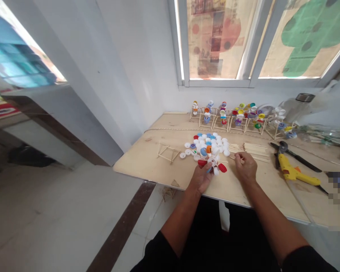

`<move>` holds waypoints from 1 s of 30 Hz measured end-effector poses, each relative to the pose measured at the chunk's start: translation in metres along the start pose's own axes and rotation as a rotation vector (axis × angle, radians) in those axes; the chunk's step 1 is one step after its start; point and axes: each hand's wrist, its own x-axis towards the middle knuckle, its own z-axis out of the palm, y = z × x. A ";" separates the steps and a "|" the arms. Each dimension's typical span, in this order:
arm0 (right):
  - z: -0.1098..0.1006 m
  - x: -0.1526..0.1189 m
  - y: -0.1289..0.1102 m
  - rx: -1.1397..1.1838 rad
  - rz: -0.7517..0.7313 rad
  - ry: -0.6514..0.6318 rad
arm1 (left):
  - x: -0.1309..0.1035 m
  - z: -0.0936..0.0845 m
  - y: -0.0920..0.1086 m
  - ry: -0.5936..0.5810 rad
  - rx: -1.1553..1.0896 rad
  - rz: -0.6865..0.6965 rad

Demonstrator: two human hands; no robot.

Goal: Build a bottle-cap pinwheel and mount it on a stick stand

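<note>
My left hand (201, 178) is closed around a wheel of bottle caps (212, 162), with red, white, blue and orange caps spread about its middle. To the right, my right hand (246, 166) has its fingers pinched on a thin wooden stick (231, 156), whose tip points left toward the cap wheel. A pile of loose caps (215, 141), mostly white with some blue, lies on the table just beyond the wheel. Left of the pile stands a small stick frame (169, 153). Loose sticks (255, 149) lie in a bundle behind my right hand.
Several stick frames with colourful cap wheels (238, 120) line the back of the wooden table (141, 160). At the right lie a yellow glue gun (296, 173) and black-handled pliers (303, 158). A clear bottle (299, 107) stands near the wall. A cord crosses the table.
</note>
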 end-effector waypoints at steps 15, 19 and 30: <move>0.001 0.000 0.004 -0.019 0.067 -0.028 | 0.000 0.000 -0.001 -0.054 0.045 -0.014; 0.001 0.000 0.004 -0.028 0.077 -0.036 | -0.001 0.000 0.000 -0.068 0.061 -0.009; 0.001 0.000 0.001 -0.014 0.103 -0.028 | -0.002 -0.003 -0.001 -0.104 0.126 -0.010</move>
